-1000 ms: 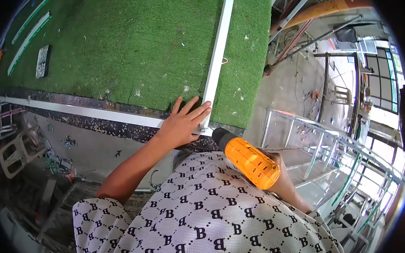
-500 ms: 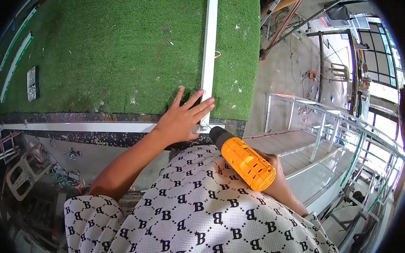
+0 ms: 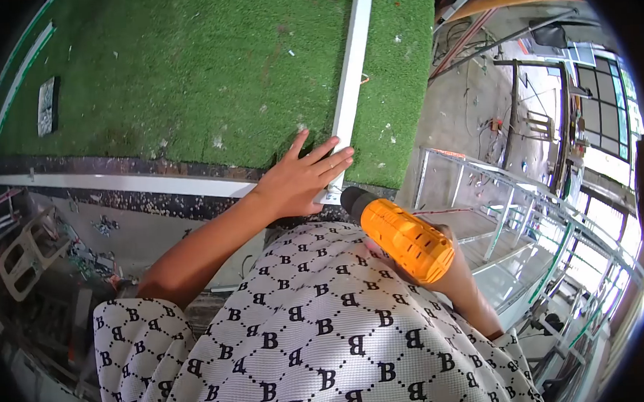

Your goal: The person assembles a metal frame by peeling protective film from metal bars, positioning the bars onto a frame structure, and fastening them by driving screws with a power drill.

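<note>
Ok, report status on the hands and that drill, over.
Left hand flat on white bar end. Right hand holds orange drill, nose at bar end. Nothing blocking.

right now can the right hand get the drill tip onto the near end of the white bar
Probably yes. The drill, held in the right hand, has its nose just short of the white bar, with nothing between. The left hand lies flat beside that end, fingers on the bar, leaving the end face open.
</note>
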A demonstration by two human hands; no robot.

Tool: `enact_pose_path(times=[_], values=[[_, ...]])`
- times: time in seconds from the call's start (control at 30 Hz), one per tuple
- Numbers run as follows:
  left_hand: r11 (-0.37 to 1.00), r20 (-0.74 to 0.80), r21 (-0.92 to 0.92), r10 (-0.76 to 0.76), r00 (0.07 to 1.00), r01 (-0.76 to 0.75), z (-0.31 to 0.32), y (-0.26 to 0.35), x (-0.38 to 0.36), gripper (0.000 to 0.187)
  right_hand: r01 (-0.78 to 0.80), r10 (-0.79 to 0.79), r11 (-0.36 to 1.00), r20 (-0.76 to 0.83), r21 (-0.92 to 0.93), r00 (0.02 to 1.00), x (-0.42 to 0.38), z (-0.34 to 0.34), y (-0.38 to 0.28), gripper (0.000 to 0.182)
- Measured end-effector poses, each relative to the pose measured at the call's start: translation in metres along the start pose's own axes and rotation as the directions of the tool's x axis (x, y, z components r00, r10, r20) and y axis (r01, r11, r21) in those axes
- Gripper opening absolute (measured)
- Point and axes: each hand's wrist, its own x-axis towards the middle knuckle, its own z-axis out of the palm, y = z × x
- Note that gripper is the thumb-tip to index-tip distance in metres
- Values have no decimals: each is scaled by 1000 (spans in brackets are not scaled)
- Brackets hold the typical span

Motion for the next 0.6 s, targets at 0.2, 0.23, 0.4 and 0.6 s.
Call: enact_pose_path(times=[0.2, 0.23, 0.4, 0.6], values=[[1000, -89, -3, 9, 996, -9, 4, -1, -2, 88, -46, 58, 997, 184, -68, 981, 22, -24, -4, 41], [1000, -96, 16, 22, 995, -21, 5, -1, -3, 87, -35, 50, 997, 200, -75, 979, 23, -27, -1, 41], [1000, -112, 4, 20, 994, -20, 10, -1, -5, 86, 7, 60, 966, 247, -259, 967, 23, -33, 10, 26], [999, -106, 31, 13, 994, -9, 12, -1, -6, 89, 28, 47, 968, 291, -250, 955, 34, -37, 13, 40]])
